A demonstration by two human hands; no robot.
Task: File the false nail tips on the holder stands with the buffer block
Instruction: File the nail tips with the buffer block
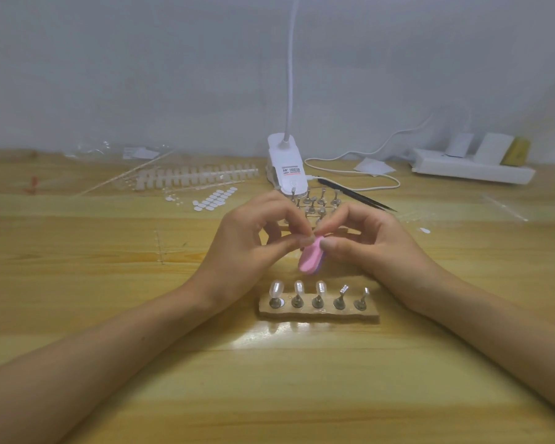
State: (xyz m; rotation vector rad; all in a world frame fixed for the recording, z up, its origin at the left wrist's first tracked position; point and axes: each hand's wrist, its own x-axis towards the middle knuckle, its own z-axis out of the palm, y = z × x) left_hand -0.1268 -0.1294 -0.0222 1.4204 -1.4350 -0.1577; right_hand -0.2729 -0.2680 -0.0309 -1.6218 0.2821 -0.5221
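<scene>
Holding the pink buffer block point(311, 257) between them, both hands are raised over the desk point(109, 315). The right hand point(375, 248) grips the block with curled fingers, the left hand point(250, 248) pinches its upper end. Just before them, five holder stands point(318, 301) carry nail tips point(276, 290)

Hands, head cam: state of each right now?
Left hand: curled in a pinch beside the buffer block; what it pinches is hidden.
Right hand: holds the pink buffer block, thumb on top.
</scene>
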